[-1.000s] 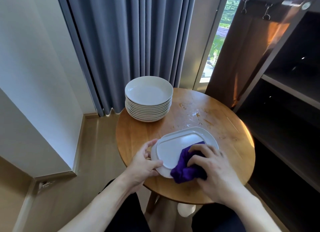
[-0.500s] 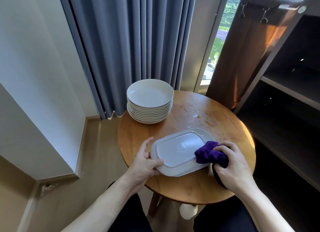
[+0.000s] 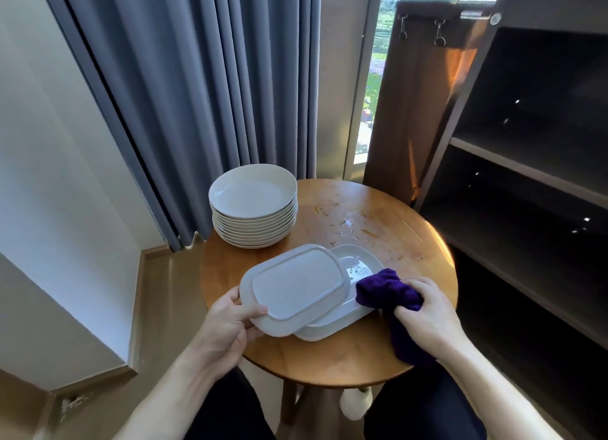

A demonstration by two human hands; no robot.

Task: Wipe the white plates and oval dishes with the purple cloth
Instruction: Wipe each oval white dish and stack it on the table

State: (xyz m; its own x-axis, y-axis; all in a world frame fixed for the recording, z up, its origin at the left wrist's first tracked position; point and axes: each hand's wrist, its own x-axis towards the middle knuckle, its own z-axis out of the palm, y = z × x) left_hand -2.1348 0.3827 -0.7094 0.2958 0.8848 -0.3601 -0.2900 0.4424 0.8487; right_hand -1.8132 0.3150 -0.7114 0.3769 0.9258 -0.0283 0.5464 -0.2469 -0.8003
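Observation:
My left hand grips the near left rim of an upturned white oval dish, lifted and tilted over a second oval dish that lies face up on the table with water drops in it. My right hand holds the bunched purple cloth against the right edge of the lower dish; part of the cloth hangs below my palm. A stack of several white round plates stands at the table's back left.
The round wooden table has wet smears in its middle. Grey curtains hang behind the plates. A dark shelf unit stands close on the right. My legs are under the table's near edge.
The upturned dish has been lifted and shifted left, baring a second dish beneath. My right hand with the cloth has left its surface and moved to the right.

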